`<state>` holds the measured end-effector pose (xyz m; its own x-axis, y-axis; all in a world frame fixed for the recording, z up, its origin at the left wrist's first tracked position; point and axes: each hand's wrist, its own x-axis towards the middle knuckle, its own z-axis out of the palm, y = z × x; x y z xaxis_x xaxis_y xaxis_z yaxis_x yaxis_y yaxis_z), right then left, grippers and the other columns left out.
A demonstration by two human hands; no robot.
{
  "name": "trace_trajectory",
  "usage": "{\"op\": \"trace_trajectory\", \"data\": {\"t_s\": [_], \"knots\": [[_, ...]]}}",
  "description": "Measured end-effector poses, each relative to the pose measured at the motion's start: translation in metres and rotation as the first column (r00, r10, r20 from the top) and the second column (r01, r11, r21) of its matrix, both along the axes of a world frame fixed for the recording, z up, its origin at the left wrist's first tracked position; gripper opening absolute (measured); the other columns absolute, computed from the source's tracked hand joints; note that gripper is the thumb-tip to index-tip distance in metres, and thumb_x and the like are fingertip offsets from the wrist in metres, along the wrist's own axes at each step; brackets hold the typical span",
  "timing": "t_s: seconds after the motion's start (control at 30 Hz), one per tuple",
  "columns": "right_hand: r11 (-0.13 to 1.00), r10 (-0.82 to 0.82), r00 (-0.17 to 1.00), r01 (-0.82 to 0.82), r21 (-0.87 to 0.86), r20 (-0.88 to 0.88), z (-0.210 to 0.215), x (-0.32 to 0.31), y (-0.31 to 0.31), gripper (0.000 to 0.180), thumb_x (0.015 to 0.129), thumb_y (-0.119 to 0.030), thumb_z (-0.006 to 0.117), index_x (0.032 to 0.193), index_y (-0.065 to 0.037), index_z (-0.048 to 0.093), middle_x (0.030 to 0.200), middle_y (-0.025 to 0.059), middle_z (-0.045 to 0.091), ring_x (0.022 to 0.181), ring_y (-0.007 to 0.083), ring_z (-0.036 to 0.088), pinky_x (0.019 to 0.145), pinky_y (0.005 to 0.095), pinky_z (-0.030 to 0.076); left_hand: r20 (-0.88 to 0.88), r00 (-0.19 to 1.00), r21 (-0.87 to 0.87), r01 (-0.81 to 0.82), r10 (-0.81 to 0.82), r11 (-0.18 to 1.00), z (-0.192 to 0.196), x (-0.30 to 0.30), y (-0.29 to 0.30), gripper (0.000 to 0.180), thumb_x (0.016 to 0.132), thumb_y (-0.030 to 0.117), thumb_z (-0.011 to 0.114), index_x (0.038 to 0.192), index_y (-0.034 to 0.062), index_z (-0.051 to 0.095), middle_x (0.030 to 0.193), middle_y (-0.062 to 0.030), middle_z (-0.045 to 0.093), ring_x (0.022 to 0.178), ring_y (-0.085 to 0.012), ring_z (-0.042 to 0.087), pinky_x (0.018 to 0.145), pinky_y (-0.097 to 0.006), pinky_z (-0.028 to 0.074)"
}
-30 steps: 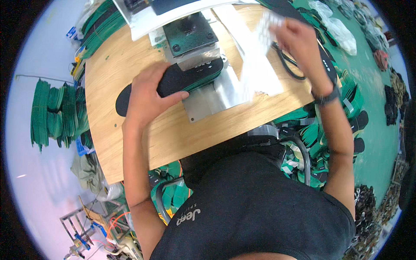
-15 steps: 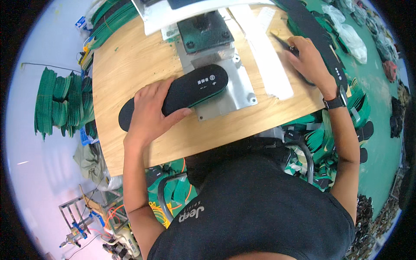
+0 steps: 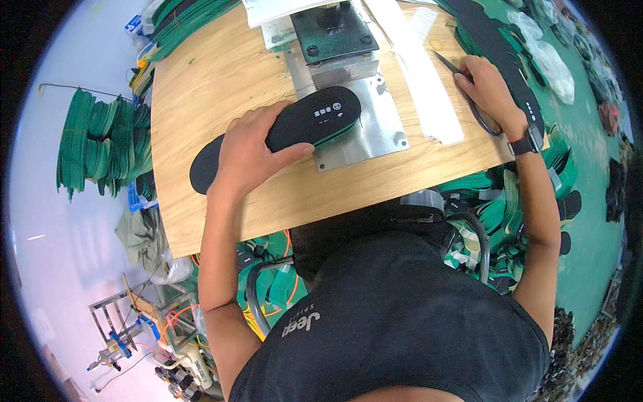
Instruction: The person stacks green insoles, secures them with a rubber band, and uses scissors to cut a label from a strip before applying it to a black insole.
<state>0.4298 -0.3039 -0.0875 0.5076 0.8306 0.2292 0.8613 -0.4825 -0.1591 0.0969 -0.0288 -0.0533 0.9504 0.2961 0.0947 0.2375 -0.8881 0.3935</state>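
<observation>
A black insole (image 3: 323,120) with white print and a green underside lies slantwise across the tabletop, its right end over a metal plate (image 3: 375,142). My left hand (image 3: 249,155) is closed across its middle, fingers at the far edge and thumb along the near one. Further right, my right hand (image 3: 487,90) is curled over a pair of dark scissors (image 3: 483,120). The blades point away to the upper left and the handle loops show under my palm. My fingertips on the scissors are partly hidden.
A dark block bolted on a metal base (image 3: 333,37) stands behind the insole. White strips (image 3: 429,100) lie between it and the scissors. Stacks of green-black insole material (image 3: 100,141) sit left of the wooden table (image 3: 181,221), with more at the back and right.
The view has shifted slightly, so the table appears further right and higher. My left hand stays on the insole. My right hand has shifted on the scissors, which now show more clearly.
</observation>
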Motion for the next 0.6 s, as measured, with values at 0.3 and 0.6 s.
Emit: {"op": "trace_trajectory", "data": {"t_s": [0.3, 0.6], "knots": [[0.917, 0.24, 0.922, -0.113, 0.382, -0.304, 0.064, -0.094, -0.008, 0.029, 0.097, -0.017, 0.055, 0.118, 0.003, 0.055, 0.094, 0.012, 0.062, 0.086, 0.0185, 0.06, 0.078, 0.0291, 0.048, -0.007, 0.994, -0.021, 0.106, -0.107, 0.994, 0.012, -0.001, -0.002, 0.072, 0.072, 0.042, 0.078, 0.129, 0.0041, 0.054, 0.117, -0.0194, 0.062, 0.108, -0.0368, 0.057, 0.095, -0.041, 0.044], [0.921, 0.387, 0.311, -0.085, 0.38, -0.868, 0.029, -0.214, 0.044, 0.043, 0.095, -0.008, 0.053, 0.138, -0.006, 0.051, 0.068, 0.0002, 0.052, 0.062, 0.0057, 0.047, 0.059, 0.0218, 0.041, -0.048, 0.997, -0.07, 0.055, -0.058, 0.996, 0.007, 0.002, -0.005, 0.075, 0.071, 0.048, 0.078, 0.127, 0.004, 0.055, 0.116, -0.0182, 0.061, 0.107, -0.0358, 0.058, 0.093, -0.041, 0.046]]}}
